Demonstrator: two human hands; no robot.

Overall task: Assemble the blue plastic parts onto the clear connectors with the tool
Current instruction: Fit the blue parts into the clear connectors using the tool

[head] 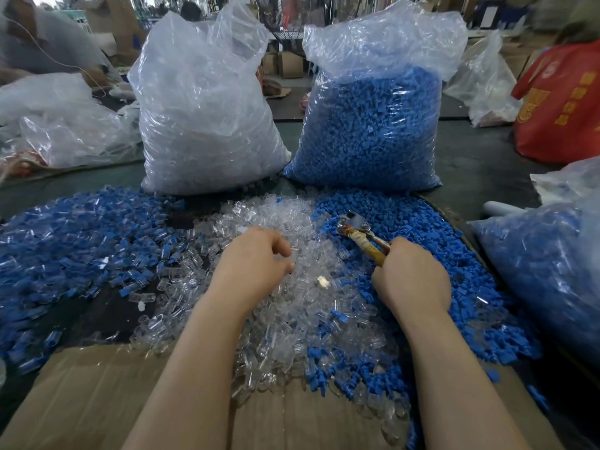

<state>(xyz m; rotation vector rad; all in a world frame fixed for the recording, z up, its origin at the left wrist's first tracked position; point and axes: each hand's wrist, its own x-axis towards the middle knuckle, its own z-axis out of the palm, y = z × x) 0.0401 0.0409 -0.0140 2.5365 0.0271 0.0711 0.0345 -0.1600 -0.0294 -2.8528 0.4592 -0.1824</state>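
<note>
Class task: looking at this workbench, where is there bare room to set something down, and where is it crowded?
Free: the cardboard flap at the near edge, left of the left hand's forearm, and the dark patch between assembled pieces and clear connectors. Crowded: everywhere else, especially the blue parts.

glossy clear plastic connectors (292, 306), matt blue parts (422, 228), metal tool (355, 227)

A dark green desk (480, 151) stretches toward a cluttered workshop, where brown cardboard boxes (285, 64) are stacked on the floor, a red fabric bag with yellow print (561, 105) sits at right and a blurred seated person (39, 43) at left.
</note>
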